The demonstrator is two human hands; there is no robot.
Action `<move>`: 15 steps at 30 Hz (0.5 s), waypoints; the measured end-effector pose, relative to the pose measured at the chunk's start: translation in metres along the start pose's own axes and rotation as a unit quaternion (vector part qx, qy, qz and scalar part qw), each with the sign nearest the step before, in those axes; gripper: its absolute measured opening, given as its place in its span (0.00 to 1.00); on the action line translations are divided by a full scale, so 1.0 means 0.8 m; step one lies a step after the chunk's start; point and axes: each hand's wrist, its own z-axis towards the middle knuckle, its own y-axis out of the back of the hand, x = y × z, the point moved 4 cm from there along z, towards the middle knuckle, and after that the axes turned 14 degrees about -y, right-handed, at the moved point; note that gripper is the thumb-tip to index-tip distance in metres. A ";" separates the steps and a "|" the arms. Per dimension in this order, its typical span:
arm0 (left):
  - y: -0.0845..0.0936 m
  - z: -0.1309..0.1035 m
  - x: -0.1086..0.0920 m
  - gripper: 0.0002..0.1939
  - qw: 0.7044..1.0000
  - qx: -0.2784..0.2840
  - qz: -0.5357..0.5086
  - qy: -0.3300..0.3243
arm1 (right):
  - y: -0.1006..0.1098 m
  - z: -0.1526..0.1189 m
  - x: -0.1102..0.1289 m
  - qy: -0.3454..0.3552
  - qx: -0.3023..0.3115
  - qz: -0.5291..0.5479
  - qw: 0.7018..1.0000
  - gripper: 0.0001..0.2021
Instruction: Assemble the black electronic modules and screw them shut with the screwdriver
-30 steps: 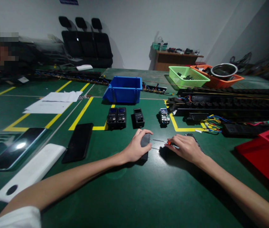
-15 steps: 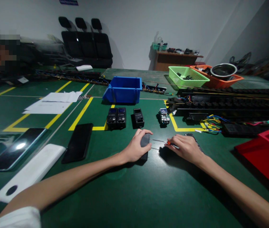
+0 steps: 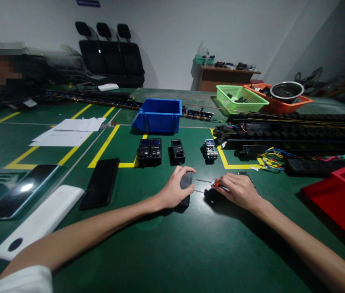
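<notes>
My left hand [image 3: 175, 188] is wrapped round a black box-shaped device [image 3: 186, 181] on the green table. Closed round the orange handle of a screwdriver [image 3: 203, 180] is my right hand [image 3: 236, 189]; the thin shaft points left and its tip is at the device's right side. A dark flat object [image 3: 248, 179] lies partly hidden behind my right hand. Beyond my hands stand a pair of black modules [image 3: 149, 151], a single black module [image 3: 177, 151] and a small circuit board assembly [image 3: 210, 150].
A blue bin [image 3: 160, 116] stands behind the modules. Phones [image 3: 101, 183] and a white case [image 3: 40, 219] lie left, near papers [image 3: 68, 131]. Right are a red tray [image 3: 340, 203], black strips with wires [image 3: 282, 132] and a green basket [image 3: 241, 99]. Another person sits far left.
</notes>
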 end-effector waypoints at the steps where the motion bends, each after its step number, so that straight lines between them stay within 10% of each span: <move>1: 0.000 0.000 0.000 0.18 1.000 0.000 0.000 0.000 | -0.001 0.000 0.000 -0.001 0.001 0.000 1.000 0.07; 15: 0.001 0.000 -0.002 0.18 1.000 0.002 0.002 0.002 | -0.006 0.001 -0.004 -0.038 0.017 0.052 0.998 0.08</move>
